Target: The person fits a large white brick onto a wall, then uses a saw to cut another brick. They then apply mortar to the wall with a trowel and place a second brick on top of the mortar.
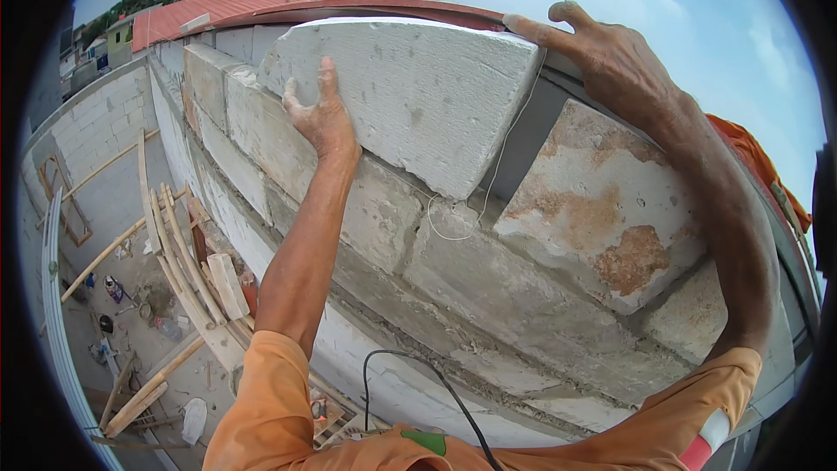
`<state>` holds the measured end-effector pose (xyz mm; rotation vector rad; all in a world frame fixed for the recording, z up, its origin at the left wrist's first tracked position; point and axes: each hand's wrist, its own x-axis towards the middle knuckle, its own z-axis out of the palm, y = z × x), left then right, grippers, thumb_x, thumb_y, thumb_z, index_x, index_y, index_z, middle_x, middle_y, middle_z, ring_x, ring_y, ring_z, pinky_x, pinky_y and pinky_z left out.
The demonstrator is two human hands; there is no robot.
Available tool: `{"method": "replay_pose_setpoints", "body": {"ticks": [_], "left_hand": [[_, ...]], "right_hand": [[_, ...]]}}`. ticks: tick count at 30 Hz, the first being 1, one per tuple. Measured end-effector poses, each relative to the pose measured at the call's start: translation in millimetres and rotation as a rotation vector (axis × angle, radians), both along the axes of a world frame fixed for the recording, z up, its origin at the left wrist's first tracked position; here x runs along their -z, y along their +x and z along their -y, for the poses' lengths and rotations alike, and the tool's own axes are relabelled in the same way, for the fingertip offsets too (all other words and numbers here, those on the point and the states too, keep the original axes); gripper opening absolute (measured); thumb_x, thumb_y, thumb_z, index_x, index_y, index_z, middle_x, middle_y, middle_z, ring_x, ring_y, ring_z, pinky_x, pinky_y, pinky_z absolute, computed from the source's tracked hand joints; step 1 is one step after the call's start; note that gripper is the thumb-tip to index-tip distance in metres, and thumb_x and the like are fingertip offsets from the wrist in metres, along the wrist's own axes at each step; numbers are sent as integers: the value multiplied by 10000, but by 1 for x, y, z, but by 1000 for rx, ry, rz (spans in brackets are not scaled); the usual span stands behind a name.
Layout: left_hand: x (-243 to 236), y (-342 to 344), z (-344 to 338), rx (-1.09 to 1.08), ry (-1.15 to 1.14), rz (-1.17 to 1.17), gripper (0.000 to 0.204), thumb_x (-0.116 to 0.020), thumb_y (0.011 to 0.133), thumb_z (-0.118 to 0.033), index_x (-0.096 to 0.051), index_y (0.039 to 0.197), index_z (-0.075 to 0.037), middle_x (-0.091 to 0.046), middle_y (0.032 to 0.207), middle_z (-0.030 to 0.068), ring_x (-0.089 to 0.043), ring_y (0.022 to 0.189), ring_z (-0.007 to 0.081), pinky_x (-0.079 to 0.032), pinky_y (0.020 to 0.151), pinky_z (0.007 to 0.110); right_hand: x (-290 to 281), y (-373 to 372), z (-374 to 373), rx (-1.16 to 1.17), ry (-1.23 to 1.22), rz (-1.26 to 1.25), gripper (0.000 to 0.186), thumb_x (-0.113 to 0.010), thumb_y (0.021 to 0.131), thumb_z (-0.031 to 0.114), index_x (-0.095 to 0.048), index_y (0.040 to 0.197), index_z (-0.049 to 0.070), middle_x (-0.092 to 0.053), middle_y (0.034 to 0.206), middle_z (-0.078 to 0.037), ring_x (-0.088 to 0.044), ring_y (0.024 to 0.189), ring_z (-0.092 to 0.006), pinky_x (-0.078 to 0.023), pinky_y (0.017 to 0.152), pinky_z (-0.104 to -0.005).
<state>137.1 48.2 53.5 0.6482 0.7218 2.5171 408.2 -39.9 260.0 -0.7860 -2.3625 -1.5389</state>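
Observation:
A large pale block [410, 96] sits on top of a block wall [488, 288], its wide face toward me. Against the left part of that face lies my left hand [323, 118], thumb and finger spread apart. My right hand [602, 48] reaches over the block's upper right corner, fingers stretched out along the top edge; part of the hand's contact is hidden. A thin pale string [501, 166] hangs down past the block's right end and loops below it. Across a gap to the right stands a brown-stained block [602, 209] in the same course.
Behind the wall runs a red metal roof [261, 13]. Bamboo poles [179, 253] and planks stand far below on the left, beside long metal channels [52, 270]. A black cable [427, 358] curves near my chest. Orange cloth [757, 161] hangs at the far right.

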Motion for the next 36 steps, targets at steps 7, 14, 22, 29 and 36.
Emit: {"method": "replay_pose_setpoints", "body": {"ticks": [7, 14, 22, 29, 36], "left_hand": [[1, -1, -5, -11, 13, 3, 991, -783, 797, -505, -261, 1450, 26, -411, 1317, 244, -454, 1283, 335, -413, 1073, 439], [1, 3, -1, -17, -12, 17, 940, -792, 799, -491, -293, 1411, 19, -428, 1283, 242, -479, 1243, 322, -421, 1045, 435], [4, -1, -9, -90, -28, 8, 925, -798, 797, -465, -291, 1409, 8, -471, 1255, 243, -534, 1173, 313, -489, 978, 419], [9, 3, -12, -78, -46, 8, 916, -782, 811, -472, -284, 1404, 18, -455, 1270, 260, -534, 1183, 336, -496, 980, 432], [8, 2, -15, -92, -11, -22, 911, -778, 823, -442, -270, 1415, 27, -454, 1267, 271, -542, 1183, 342, -517, 958, 424]], "right_hand": [[1, 2, 0, -44, 53, 110, 971, -588, 773, -151, -332, 1499, 441, -533, 1403, -140, -713, 949, -263, -658, 711, -302], [-1, 10, -11, -48, -17, 104, 924, -764, 780, 86, -320, 1498, 460, -461, 1491, -115, -681, 1074, -337, -639, 873, -417], [0, 13, -12, -59, 2, 148, 759, -632, 868, 53, -357, 1491, 388, -479, 1435, -121, -661, 1009, -312, -607, 853, -380], [-1, 13, -7, 22, -13, 199, 719, -591, 895, 103, -328, 1499, 392, -411, 1469, -105, -571, 1084, -313, -536, 911, -407], [-1, 20, -11, 121, -68, 260, 681, -549, 922, 153, -299, 1506, 396, -342, 1503, -90, -481, 1160, -314, -464, 969, -434]]}}
